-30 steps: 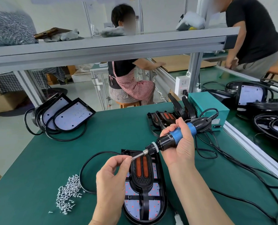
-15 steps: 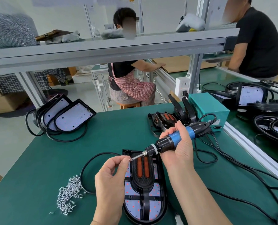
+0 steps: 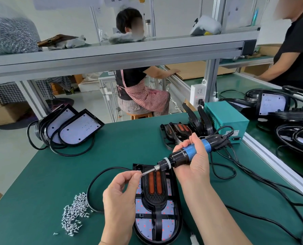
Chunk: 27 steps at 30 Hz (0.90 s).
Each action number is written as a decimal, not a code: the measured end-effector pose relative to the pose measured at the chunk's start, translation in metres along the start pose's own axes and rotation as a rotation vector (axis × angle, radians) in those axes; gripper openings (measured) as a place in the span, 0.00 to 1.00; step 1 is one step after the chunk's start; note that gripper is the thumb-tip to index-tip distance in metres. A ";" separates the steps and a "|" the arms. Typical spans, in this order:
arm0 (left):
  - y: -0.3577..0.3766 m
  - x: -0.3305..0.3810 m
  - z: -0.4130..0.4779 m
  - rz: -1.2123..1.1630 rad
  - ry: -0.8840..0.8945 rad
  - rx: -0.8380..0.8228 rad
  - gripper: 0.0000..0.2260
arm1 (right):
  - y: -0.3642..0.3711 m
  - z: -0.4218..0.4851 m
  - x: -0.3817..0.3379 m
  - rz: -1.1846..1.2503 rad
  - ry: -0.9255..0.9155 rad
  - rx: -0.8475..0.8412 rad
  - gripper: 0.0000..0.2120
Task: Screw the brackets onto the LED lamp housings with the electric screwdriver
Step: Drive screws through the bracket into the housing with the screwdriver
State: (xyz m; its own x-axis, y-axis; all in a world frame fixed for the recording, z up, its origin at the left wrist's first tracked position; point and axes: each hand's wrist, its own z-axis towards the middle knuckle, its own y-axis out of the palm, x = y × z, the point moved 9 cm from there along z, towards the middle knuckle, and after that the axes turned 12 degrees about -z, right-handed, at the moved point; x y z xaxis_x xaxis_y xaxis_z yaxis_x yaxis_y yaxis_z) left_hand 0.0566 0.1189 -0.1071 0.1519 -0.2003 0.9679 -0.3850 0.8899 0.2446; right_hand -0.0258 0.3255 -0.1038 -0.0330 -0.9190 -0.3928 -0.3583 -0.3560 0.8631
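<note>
now black d-shaped lamp housing [image 3: 156, 225], red-dotted led board, black bracket [image 3: 155, 191] with orange strips

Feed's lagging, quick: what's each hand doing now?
Left hand: pinching what looks like a screw at the screwdriver tip.
Right hand: gripping the screwdriver.

green table [image 3: 73, 167], blue-and-black electric screwdriver [image 3: 182, 157], black bracket [image 3: 155, 200] with orange strips [image 3: 151, 183], silver screws [image 3: 74, 214] at eight o'clock, teal box [image 3: 225, 119] at two o'clock, red-checked apron [image 3: 149, 99] at twelve o'clock

At lower centre, the left hand [image 3: 121, 191] pinches a screw [image 3: 141, 173] with thumb and forefinger; the right hand [image 3: 196, 165], beside it, grips the electric screwdriver [image 3: 179, 157].
</note>
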 end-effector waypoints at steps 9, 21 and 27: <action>-0.001 -0.004 0.003 0.011 0.013 0.004 0.04 | -0.002 0.003 0.002 0.002 0.002 0.012 0.09; -0.002 -0.006 0.004 0.001 0.018 0.001 0.05 | -0.005 0.003 0.004 0.006 0.019 0.024 0.09; -0.003 -0.006 0.002 -0.009 0.033 0.013 0.05 | -0.005 0.001 0.007 0.035 0.042 0.039 0.09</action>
State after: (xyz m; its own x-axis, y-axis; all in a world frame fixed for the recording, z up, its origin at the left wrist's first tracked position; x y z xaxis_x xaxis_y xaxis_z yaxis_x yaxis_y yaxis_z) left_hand 0.0548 0.1168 -0.1138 0.1854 -0.1943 0.9633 -0.3949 0.8829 0.2541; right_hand -0.0255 0.3213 -0.1115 -0.0073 -0.9373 -0.3484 -0.3937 -0.3176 0.8626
